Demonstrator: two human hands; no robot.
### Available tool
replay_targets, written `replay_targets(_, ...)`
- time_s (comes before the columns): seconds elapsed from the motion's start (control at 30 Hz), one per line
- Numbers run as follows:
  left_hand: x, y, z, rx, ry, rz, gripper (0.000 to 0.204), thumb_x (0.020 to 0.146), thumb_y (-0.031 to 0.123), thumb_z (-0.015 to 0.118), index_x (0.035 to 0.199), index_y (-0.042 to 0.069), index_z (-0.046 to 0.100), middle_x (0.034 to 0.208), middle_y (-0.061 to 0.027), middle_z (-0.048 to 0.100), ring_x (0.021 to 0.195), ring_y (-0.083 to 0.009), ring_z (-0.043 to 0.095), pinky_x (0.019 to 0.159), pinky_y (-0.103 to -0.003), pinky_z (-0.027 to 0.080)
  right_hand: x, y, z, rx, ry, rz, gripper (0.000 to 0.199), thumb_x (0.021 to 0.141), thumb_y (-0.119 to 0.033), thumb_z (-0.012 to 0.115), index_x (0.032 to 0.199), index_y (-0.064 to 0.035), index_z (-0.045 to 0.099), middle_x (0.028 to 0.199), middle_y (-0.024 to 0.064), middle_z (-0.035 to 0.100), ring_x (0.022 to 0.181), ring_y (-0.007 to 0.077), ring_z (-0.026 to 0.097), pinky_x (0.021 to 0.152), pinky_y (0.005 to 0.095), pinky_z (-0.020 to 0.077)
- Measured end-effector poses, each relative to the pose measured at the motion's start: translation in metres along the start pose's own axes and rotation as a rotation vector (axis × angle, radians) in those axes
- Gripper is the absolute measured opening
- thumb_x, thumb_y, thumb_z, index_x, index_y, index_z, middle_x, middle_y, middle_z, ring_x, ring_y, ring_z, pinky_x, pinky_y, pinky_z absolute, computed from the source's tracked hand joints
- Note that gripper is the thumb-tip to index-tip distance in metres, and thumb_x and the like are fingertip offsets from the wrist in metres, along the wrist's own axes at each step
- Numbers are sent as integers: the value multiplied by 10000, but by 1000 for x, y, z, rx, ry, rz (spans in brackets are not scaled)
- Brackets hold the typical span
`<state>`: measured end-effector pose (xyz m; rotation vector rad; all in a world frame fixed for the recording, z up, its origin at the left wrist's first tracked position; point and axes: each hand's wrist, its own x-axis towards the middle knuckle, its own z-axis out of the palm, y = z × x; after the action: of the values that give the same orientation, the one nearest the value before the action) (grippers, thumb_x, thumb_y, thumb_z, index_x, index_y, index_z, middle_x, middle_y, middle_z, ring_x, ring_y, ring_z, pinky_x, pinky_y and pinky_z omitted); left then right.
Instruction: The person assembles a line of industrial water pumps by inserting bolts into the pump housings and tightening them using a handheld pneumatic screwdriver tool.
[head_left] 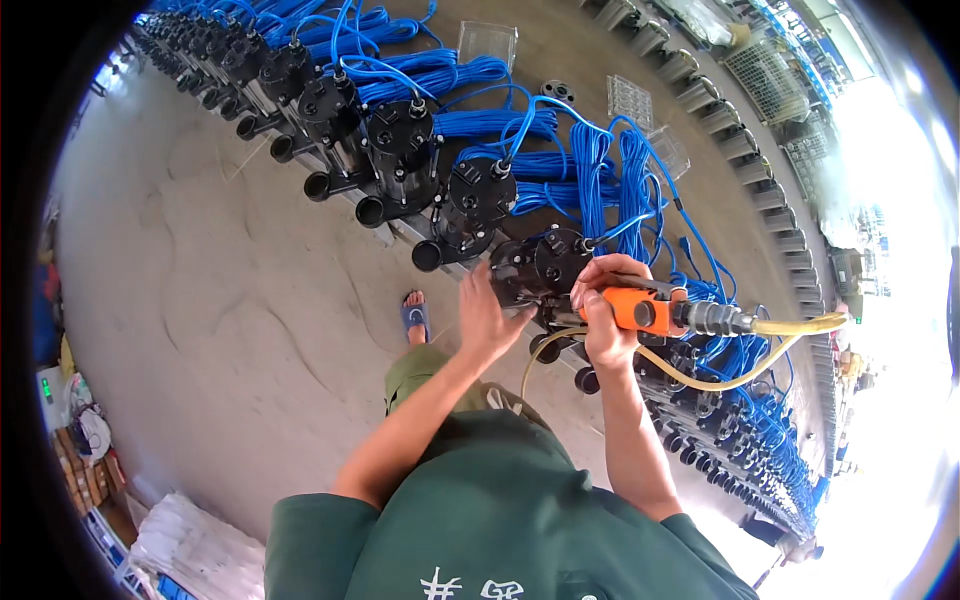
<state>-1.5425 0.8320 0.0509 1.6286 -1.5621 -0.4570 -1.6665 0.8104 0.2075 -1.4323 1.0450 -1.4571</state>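
Head view: blue cable coils (590,175) crowd black pumps (405,150) beside the orange tool (640,308).

Pumps (478,200) stand in a row on the floor (230,330); coiled cables (590,170) lie to their right.

Orange tool (640,310), seemingly on pump (540,270)

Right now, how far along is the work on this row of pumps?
Done or not cannot be judged. In hand: left hand steadies a black pump; right hand presses the orange air tool to it. More pumps continue along the row.
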Motion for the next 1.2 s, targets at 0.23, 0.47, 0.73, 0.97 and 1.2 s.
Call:
replay_targets(0.23, 24, -18, 14, -376, -309, -118, 1087, 620, 211, 914, 1463, -30, 271, 1235, -229, 569, 1047, -371, 639, 904, -443, 526, 40, -7, 37, 94, -60, -42, 283, 800, 34, 529, 1081, 5, 516, 858, 123, 582, 646, 159, 570, 607, 303, 512)
replay_targets(0.47, 21, -13, 5, -392, -243, -48, 983, 622, 188, 903, 1413, -31, 361, 1015, -147, 643, 950, -351, 647, 814, -414, 540, 54, 44, 44, 85, -159, -49, 273, 794, 92, 533, 1055, 12, 539, 850, 110, 590, 664, 148, 583, 606, 283, 514)
replay_targets(0.73, 23, -25, 27, -345, -265, 55, 996, 629, 207, 897, 1422, -32, 343, 1115, -211, 651, 980, -384, 670, 812, -435, 561, 55, 3, 46, 223, 9, 30, 339, 736, 53, 618, 1074, 36, 640, 887, 85, 673, 772, 128, 645, 695, 269, 531)
replay_targets(0.97, 22, -12, 19, -327, -308, -16, 616, 714, 152, 846, 1184, 20, 470, 896, -118, 718, 811, -291, 726, 739, -410, 575, 63, -36, -38, 102, 435, -141, 229, 735, 75, 577, 940, 9, 657, 823, 49, 647, 745, 116, 620, 678, 255, 519)
replay_targets(1.2, 19, -16, 27, -240, -315, -22, 639, 721, 338, 878, 1118, 14, 497, 947, -174, 710, 863, -381, 709, 742, -446, 561, 52, 8, -44, -85, 334, -103, 163, 695, 22, 597, 854, -3, 623, 757, 40, 644, 684, 116, 621, 641, 269, 515)
